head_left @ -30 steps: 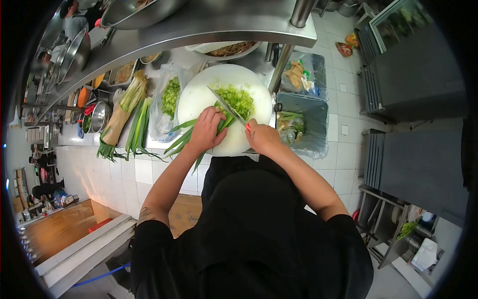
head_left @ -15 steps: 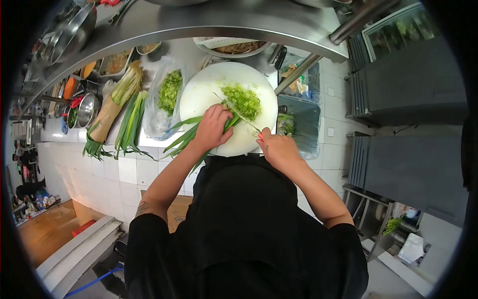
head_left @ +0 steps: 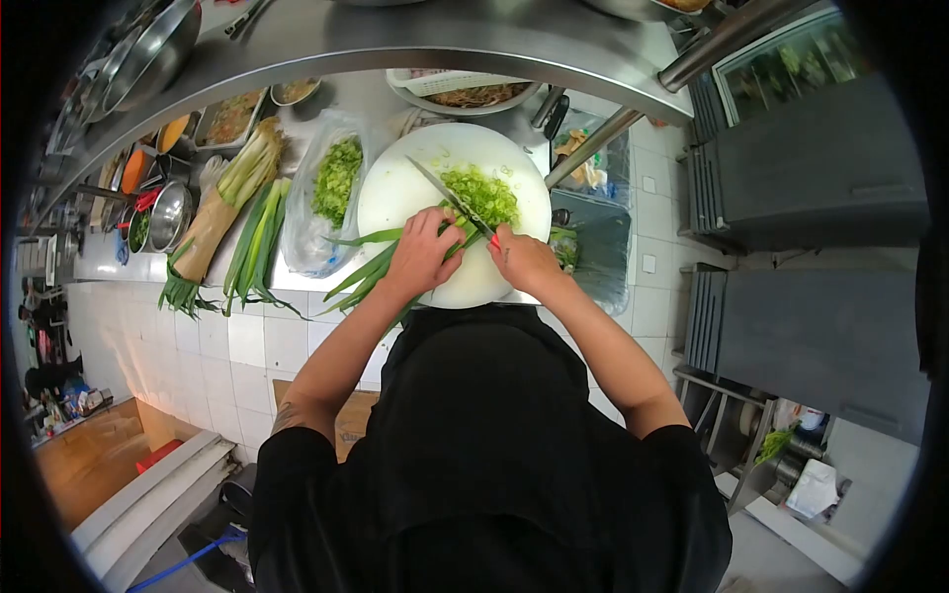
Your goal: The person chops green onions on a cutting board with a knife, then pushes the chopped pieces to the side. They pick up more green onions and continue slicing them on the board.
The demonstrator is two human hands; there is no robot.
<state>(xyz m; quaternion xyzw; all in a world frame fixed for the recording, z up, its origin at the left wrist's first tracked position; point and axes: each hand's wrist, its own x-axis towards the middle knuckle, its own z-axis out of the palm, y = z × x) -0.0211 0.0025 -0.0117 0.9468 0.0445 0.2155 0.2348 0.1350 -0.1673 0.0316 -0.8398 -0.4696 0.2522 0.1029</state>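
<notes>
My left hand [head_left: 425,249] is closed over a bunch of green onions [head_left: 371,272], pressing it on the round white cutting board [head_left: 390,183]. Long green leaves trail from under that hand past the board's lower left edge. In my right hand [head_left: 522,259] is the red handle of a kitchen knife [head_left: 435,181]. Its blade slants up and left, right beside my left fingertips. A heap of sliced green onion [head_left: 484,196] lies behind the blade. The cut ends under my left fingers are partly hidden.
Left of the board lie a clear plastic bag [head_left: 301,232] with chopped greens, loose green onions [head_left: 259,237] and a wrapped bundle [head_left: 213,222]. A steel shelf [head_left: 395,44] crosses above the counter. Bins [head_left: 598,242] stand at the right.
My right hand has moved forward and left with the knife, whose blade now reaches farther across the board. My left hand stays nearly in place on the green onions.
</notes>
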